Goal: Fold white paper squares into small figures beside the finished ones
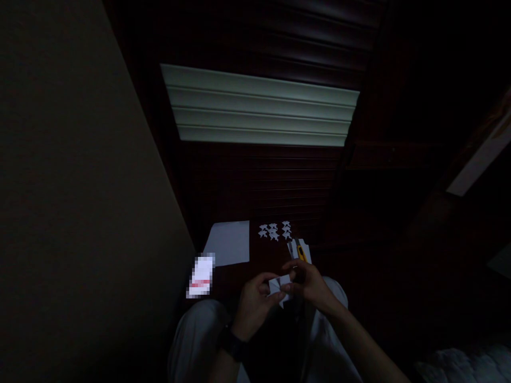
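Between my two hands is a small folded piece of white paper (pixel 274 286), with a pointed corner hanging below. My left hand (pixel 255 300), a dark watch on its wrist, pinches the paper's left side. From the right, my right hand (pixel 309 287) grips the paper with thumb and fingers. Just beyond the right hand lies a yellow utility knife (pixel 301 252) on some white paper pieces (pixel 306 247). Several small folded white paper figures (pixel 273 232) sit in short rows farther back on the dark table.
A large white paper sheet (pixel 229 243) lies at the table's left. In front of it is a bright pixelated rectangle (pixel 202 275). A wall (pixel 88 186) rises on the left, and a dark slatted panel with a pale band (pixel 263 111) stands behind the table. The room is dim.
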Tool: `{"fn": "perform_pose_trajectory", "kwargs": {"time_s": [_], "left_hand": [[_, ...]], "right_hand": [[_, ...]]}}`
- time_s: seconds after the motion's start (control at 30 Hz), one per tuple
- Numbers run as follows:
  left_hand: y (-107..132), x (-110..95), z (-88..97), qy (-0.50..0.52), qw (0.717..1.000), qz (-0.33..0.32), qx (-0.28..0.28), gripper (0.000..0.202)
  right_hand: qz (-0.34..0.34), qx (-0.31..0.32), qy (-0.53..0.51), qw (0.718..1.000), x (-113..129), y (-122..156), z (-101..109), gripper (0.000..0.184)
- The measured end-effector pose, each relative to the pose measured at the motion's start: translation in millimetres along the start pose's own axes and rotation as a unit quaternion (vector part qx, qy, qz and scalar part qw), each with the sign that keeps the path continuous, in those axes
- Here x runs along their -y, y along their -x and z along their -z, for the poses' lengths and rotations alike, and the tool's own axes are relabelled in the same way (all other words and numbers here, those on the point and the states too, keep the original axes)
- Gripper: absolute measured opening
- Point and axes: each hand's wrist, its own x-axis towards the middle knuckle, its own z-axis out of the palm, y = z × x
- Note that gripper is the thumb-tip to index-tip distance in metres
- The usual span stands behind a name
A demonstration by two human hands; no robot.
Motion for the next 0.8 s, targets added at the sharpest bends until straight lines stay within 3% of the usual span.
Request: {"fn": "perform_pose_trajectory", "kwargs": {"time_s": [0.13,0.33,0.57,0.7,0.8], "left_hand": [[2,-4,2.8,-0.042,0.999,0.003,0.024,0.033],[3,-10,2.8,-0.033,0.996,-0.006,0.082,0.03],[-2,-6,-7.5,-0.171,0.978,-0.099,-0.066,0.022],[-2,-5,-8.4,-0.217,0.965,-0.122,-0.086,0.024],[-1,-4,-8.1,-0.213,0.966,-0.119,-0.079,0.026]], "right_hand": [[-0.007,0.049,0.01,0.999,-3,-1,5,0.032],[0.02,-0.049,0.043,0.998,-11,3,-2,0.033],[0.05,-0.031,0.068,0.996,-10,5,-12,0.03],[0.079,0.005,0.099,0.992,-2,7,-11,0.04],[0.086,0.018,0.121,0.989,1,8,-12,0.038]]}}
